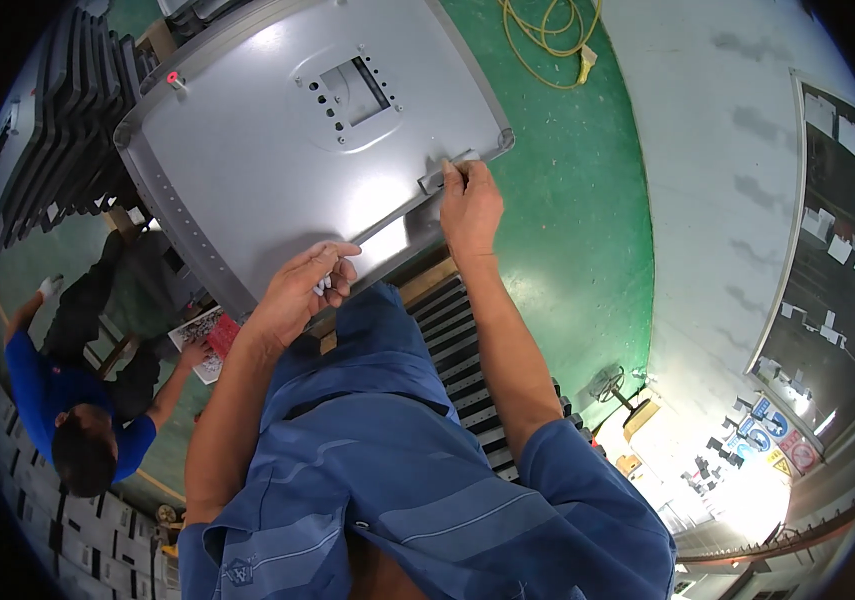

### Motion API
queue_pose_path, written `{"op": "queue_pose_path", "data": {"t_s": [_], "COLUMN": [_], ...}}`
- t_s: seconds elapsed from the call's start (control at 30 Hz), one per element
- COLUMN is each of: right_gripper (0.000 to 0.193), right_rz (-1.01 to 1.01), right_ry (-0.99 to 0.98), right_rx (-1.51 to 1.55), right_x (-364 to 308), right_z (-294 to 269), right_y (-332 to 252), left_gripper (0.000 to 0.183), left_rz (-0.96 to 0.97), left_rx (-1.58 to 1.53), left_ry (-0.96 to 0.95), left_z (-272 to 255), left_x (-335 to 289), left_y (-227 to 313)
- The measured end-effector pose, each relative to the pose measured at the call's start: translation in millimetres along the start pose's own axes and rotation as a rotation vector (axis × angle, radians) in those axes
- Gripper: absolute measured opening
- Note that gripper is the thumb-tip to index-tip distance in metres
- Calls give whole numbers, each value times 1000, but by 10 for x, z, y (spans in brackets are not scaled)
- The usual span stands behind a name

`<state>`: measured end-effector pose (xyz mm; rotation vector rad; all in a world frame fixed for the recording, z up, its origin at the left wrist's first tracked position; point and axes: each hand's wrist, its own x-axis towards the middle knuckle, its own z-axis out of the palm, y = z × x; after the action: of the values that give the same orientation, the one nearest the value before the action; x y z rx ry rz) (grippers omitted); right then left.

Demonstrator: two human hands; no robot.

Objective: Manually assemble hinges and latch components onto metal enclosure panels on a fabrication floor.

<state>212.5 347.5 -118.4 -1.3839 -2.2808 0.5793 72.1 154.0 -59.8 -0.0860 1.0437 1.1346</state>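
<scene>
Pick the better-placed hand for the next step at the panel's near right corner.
Right hand, probably: its fingers are at the small grey piece near that corner of the panel. The left hand is farther off, holding small white pieces.

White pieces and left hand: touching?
Touching. The head view shows the white pieces tucked against the curled fingers of the left hand.

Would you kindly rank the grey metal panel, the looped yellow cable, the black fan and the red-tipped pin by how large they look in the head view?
1. Grey metal panel
2. Looped yellow cable, taken with its loops
3. Black fan, farther off
4. Red-tipped pin
</scene>
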Motion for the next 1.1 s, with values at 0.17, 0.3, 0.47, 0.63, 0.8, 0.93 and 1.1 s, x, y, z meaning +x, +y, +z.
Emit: {"op": "queue_pose_path", "data": {"t_s": [0.17, 0.3, 0.47, 0.63, 0.8, 0.93, 1.1], "right_gripper": [20, 22, 24, 26, 28, 27, 24], "right_rz": [99, 122, 242, 272, 354, 298, 218], "right_ry": [39, 13, -38, -14, -14, 2, -7], "right_rx": [49, 5, -10, 13, 130, 81, 67], "right_x": [-7, 17, -1, 11, 10, 15, 29], "right_z": [18, -17, -90, -88, -77, -63, -55], "right_y": [-9, -33, -78, -102, -64, -55, -24], "left_gripper": [29, 30, 29, 28, 27, 27, 27], "left_rz": [1, 15, 21, 11, 7, 8, 24], "left_rx": [-17, -41, -52, -49, -42, -45, -44], "left_ry": [19, 33, 29, 23, 30, 35, 11], "left_z": [-64, -84, -122, -138, -153, -148, -152], "left_x": [12, 11, 18, 23, 22, 5, 39], "left_y": [-25, -33, -44, -40, -42, -32, -61]}}
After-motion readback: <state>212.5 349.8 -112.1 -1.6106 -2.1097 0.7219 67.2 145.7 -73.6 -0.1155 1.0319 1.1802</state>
